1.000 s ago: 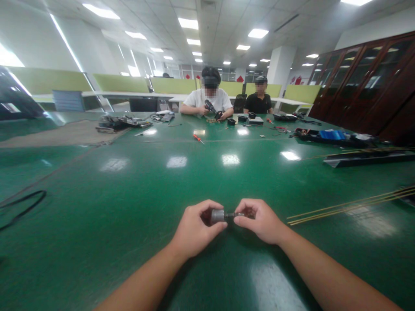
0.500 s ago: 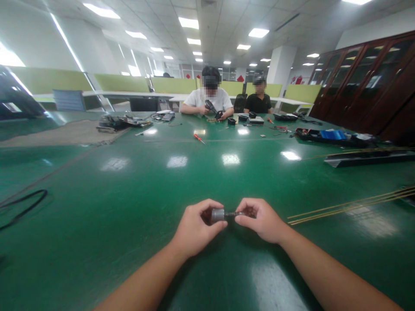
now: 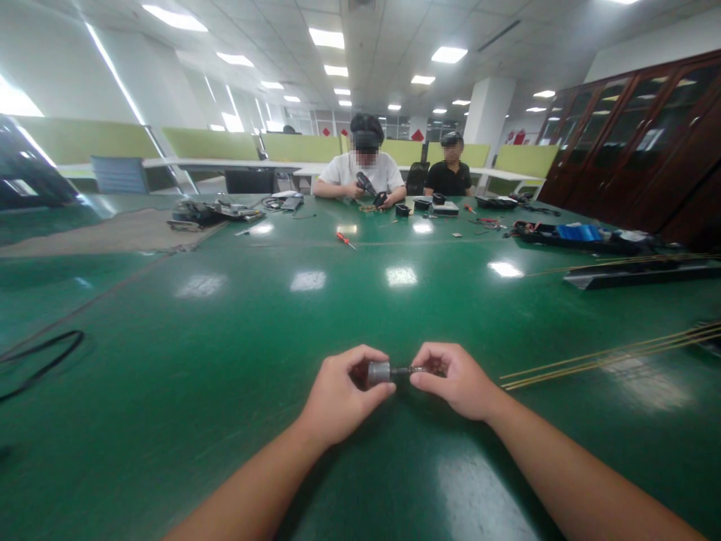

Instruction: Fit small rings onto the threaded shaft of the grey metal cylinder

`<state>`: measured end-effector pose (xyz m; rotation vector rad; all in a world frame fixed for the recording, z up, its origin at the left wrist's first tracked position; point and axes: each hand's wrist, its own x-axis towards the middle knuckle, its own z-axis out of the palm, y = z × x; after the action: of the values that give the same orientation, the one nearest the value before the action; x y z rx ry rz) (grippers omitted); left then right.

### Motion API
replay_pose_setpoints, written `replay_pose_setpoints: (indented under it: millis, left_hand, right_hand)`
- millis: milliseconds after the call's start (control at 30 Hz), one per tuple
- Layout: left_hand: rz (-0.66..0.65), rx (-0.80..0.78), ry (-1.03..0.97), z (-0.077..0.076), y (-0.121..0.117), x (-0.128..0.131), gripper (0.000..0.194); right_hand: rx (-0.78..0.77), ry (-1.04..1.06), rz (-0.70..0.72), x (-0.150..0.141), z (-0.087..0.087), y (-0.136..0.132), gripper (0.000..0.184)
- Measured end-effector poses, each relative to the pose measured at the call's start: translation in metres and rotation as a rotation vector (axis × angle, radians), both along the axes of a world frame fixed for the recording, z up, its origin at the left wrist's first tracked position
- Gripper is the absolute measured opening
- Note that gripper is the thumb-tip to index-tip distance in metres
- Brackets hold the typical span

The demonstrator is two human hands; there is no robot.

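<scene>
Low in the head view's middle, my left hand [image 3: 343, 394] is closed around a short grey metal cylinder [image 3: 379, 372], thumb below and fingers above. A thin dark rod [image 3: 401, 370] sticks out from the cylinder's right end. My right hand [image 3: 456, 382] pinches the far end of that rod between thumb and fingertips. Cylinder and rod lie level in one line, just over the green table [image 3: 253, 323]. Whether the rod is fixed to the cylinder I cannot tell, and my fingers hide the outer ends.
A red screwdriver [image 3: 345, 240] lies farther off. Thin brass-coloured rods [image 3: 608, 357] and a dark metal channel [image 3: 636, 274] are at right, a black cable [image 3: 45, 361] at left. Across the table a person in white [image 3: 388, 171] holds a power drill; another person in black [image 3: 447, 180] sits alongside.
Both hands keep the same hold on the cylinder and rod. My right hand has shifted very slightly up and to the right.
</scene>
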<state>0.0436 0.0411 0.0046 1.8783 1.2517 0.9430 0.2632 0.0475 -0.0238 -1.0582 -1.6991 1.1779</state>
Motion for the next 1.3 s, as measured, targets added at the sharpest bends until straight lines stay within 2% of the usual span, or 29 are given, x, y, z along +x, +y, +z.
replay_pose_setpoints:
  millis: [633, 1300]
  left_hand:
    - [0.012, 0.010, -0.017, -0.004, 0.001, -0.001, 0.023]
    - [0.022, -0.077, -0.088, -0.006, 0.003, -0.002, 0.026]
  right_hand:
    - [-0.022, 0.024, -0.021, 0.005, 0.000, 0.003, 0.017]
    - [-0.052, 0.056, -0.018, 0.015, -0.003, 0.007, 0.016]
